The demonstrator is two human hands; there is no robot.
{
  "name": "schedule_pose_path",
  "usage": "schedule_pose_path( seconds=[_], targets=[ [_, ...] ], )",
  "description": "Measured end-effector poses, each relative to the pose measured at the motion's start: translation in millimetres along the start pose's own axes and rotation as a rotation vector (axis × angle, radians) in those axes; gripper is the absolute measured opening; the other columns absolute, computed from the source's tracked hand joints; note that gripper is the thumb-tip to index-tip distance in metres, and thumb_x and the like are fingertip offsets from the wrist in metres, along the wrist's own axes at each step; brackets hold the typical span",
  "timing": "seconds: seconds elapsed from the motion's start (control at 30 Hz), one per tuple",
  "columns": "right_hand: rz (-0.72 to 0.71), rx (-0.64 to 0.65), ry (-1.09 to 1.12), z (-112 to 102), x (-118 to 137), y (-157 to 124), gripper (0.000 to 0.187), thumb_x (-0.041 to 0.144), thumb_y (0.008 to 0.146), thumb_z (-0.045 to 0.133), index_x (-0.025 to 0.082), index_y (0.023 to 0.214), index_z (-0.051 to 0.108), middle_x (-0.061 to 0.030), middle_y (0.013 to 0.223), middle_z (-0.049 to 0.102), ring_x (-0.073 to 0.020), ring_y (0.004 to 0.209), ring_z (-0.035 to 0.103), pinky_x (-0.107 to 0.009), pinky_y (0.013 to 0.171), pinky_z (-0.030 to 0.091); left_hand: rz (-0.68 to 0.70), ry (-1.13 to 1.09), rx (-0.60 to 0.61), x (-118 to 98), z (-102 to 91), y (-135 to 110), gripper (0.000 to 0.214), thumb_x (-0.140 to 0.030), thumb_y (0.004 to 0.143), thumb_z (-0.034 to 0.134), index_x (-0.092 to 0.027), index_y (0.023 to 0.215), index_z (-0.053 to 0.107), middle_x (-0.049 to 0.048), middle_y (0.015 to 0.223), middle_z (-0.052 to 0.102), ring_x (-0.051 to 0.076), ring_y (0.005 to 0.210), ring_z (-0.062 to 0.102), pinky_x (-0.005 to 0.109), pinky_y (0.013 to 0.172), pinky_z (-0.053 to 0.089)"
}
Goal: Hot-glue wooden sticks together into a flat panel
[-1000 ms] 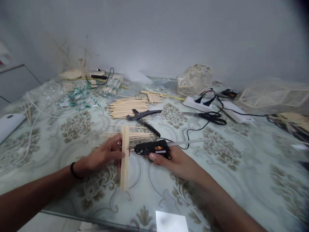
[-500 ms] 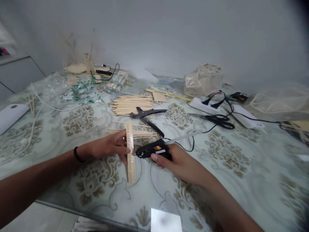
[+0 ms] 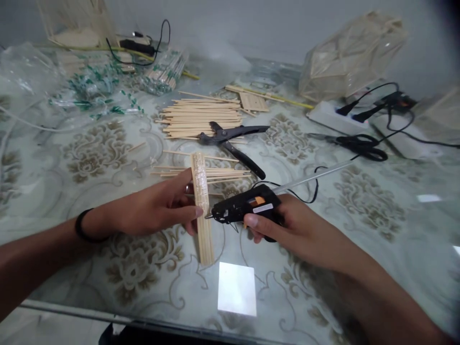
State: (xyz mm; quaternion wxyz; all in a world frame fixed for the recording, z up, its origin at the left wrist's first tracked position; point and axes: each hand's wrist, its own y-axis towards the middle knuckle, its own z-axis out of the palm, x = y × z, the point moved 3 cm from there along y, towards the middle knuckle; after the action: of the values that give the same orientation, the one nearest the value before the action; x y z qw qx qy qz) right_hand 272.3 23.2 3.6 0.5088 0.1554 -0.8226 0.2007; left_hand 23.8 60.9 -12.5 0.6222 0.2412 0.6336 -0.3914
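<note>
My left hand point(image 3: 161, 203) grips a narrow panel of joined wooden sticks point(image 3: 206, 242), held up on end above the table. Shiny glue coats the panel's upper half. Fingers are behind it, and the thumb presses its face. In my right hand point(image 3: 287, 225) is a black hot glue gun point(image 3: 240, 206), its nozzle touching or very close to the panel beside my left thumb. A clear glue stick point(image 3: 312, 175) juts from the gun's rear. Just beyond lie loose wooden sticks point(image 3: 168, 171) and black-handled pliers point(image 3: 237, 139), which rest partly on a larger pile of sticks point(image 3: 197, 115).
Scissors point(image 3: 362, 145) and a white power strip point(image 3: 338, 117) with plugs lie at right, near a wrapped stick frame point(image 3: 348, 62). Green-and-clear wrappers point(image 3: 97, 86) and packed sticks point(image 3: 167, 69) lie back left. The glass table's front edge point(image 3: 89, 314) runs below my hands.
The view has moved closer and tilted down, so things look larger. Both hands keep their holds; the nozzle stays by the thumb, and the glue-coated stretch looks much the same.
</note>
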Motion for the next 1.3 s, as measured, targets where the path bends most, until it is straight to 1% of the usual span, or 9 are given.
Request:
schedule_pose_path(
  seconds=[0.17, 0.4, 0.67, 0.77, 0.97, 1.17, 1.3],
  targets=[
    [0.024, 0.018, 0.022, 1, 1, -1, 0.067, 0.085, 0.098, 0.062, 0.025, 0.07, 0.07, -0.0016, 0.064, 0.071, -0.018, 0.059, 0.068, -0.029, 0.055, 0.057, 0.001, 0.019, -0.001, 1, 0.6, 0, 0.022, -0.031, 0.107, 0.068, -0.023, 0.123, 0.055, 0.0018, 0.103, 0.069, 0.017, 0.082, 0.072, 0.03, 0.075, 0.065],
    [0.05, 0.016, -0.011, 1, -4, -3, 0.056, 0.072, 0.101, 0.069, 0.025, 0.072, 0.069, -0.0001, 0.064, 0.07, -0.0175, 0.059, 0.068, -0.029, 0.057, 0.056, 0.026, 0.054, -0.009, 1, 3.7, 0, 0.027, -0.035, 0.108, 0.068, -0.024, 0.129, 0.056, 0.0018, 0.103, 0.067, 0.017, 0.081, 0.071, 0.028, 0.072, 0.065],
    [0.077, 0.045, -0.013, 2, -4, -3, 0.051, 0.067, 0.1, 0.071, 0.025, 0.072, 0.068, 0.0002, 0.065, 0.07, -0.0183, 0.061, 0.067, -0.029, 0.059, 0.056, 0.033, 0.069, -0.02, 0, 4.3, -1, 0.023, -0.031, 0.108, 0.065, -0.023, 0.127, 0.054, 0.0023, 0.102, 0.067, 0.017, 0.082, 0.071, 0.028, 0.073, 0.065],
    [0.083, 0.052, -0.022, 2, -7, -4, 0.048, 0.064, 0.102, 0.07, 0.025, 0.074, 0.068, 0.0008, 0.066, 0.069, -0.0178, 0.061, 0.066, -0.029, 0.057, 0.054, 0.037, 0.07, -0.017, 0, 4.8, -1, 0.023, -0.03, 0.108, 0.065, -0.023, 0.127, 0.053, 0.0025, 0.102, 0.067, 0.017, 0.082, 0.072, 0.028, 0.073, 0.066],
    [0.112, 0.072, -0.098, 1, -11, -6, 0.047, 0.063, 0.103, 0.065, 0.025, 0.077, 0.069, 0.0005, 0.065, 0.068, -0.0183, 0.058, 0.064, -0.03, 0.054, 0.048, 0.023, 0.082, -0.029, 1, 3.2, -2, 0.028, -0.031, 0.106, 0.069, -0.023, 0.128, 0.054, 0.0032, 0.104, 0.07, 0.018, 0.082, 0.073, 0.03, 0.073, 0.067],
    [0.034, 0.078, -0.092, 2, -5, -6, 0.046, 0.063, 0.104, 0.065, 0.025, 0.078, 0.071, 0.0017, 0.066, 0.068, -0.0178, 0.06, 0.061, -0.031, 0.057, 0.047, 0.027, 0.109, -0.033, 0, 3.9, -2, 0.028, -0.034, 0.108, 0.066, -0.023, 0.131, 0.054, 0.0026, 0.097, 0.071, 0.019, 0.08, 0.074, 0.03, 0.071, 0.065],
    [0.053, 0.096, -0.086, 2, -5, -7, 0.042, 0.059, 0.104, 0.067, 0.024, 0.082, 0.074, 0.0021, 0.067, 0.067, -0.0173, 0.06, 0.06, -0.031, 0.055, 0.044, 0.032, 0.126, -0.026, -2, 4.4, -3, 0.026, -0.032, 0.109, 0.064, -0.023, 0.13, 0.053, 0.0018, 0.095, 0.07, 0.018, 0.08, 0.073, 0.029, 0.071, 0.064]
  ],
)
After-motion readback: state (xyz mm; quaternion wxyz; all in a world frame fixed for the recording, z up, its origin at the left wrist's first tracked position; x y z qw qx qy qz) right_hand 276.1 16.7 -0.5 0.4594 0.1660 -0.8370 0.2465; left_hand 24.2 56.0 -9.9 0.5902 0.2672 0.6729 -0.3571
